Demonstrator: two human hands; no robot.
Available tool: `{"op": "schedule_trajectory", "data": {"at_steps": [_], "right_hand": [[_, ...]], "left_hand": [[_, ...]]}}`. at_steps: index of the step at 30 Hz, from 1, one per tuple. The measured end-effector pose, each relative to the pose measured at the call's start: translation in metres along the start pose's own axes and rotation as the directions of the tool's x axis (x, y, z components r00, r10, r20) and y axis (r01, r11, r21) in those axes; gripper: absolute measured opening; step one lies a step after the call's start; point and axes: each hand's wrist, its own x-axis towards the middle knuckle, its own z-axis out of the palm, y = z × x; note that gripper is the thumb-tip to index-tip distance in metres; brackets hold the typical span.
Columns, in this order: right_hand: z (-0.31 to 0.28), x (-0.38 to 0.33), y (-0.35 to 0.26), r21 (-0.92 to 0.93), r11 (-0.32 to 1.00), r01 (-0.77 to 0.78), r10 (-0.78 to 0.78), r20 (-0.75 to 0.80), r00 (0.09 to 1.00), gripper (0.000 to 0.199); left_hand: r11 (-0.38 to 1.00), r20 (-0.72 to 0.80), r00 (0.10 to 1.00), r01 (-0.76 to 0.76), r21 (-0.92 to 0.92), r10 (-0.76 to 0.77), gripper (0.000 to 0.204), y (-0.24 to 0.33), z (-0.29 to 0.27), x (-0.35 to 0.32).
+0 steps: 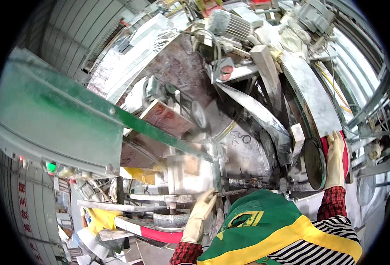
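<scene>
Both my hands wear cream work gloves, with red-and-black checked cuffs behind them. My right hand (335, 161) lies flat against a red belt (346, 159) beside a dark round wheel (315, 164) on the right. Its fingers are stretched out and reach toward the near end of a long pale slab (312, 95). My left hand (198, 217) is beside a second wheel (170, 219), with a red band (162, 234) below it. Those fingers are extended up and right toward the metal machine frame (234, 191); whether they touch it I cannot tell.
A large green-and-grey metal cover (58, 115) with a lit green button (50, 167) reaches in from the left. Beyond the frame are a motor (230, 24), a stone-coloured block (265, 66) and a reddish board (167, 118). A yellow cloth (102, 220) lies at lower left.
</scene>
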Motion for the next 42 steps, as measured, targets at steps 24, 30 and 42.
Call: {"op": "schedule_trajectory", "data": {"at_steps": [24, 30, 42], "right_hand": [[0.17, -0.319, 0.079, -0.652, 0.54, 0.532, 0.412, 0.756, 0.509, 0.044], [0.155, -0.322, 0.09, -0.666, 0.575, 0.475, 0.458, 0.743, 0.488, 0.041], [0.176, -0.356, 0.104, -0.721, 0.416, 0.555, 0.678, 0.652, 0.339, 0.046]], "left_hand": [[0.532, -0.972, 0.123, 0.847, -0.002, -0.199, 0.083, -0.195, -0.25, -0.179], [0.648, -0.987, 0.122, 0.761, 0.026, -0.103, 0.068, -0.221, -0.246, -0.175], [0.667, -0.966, 0.125, 0.743, -0.059, -0.224, 0.076, -0.21, -0.252, -0.179]]}}
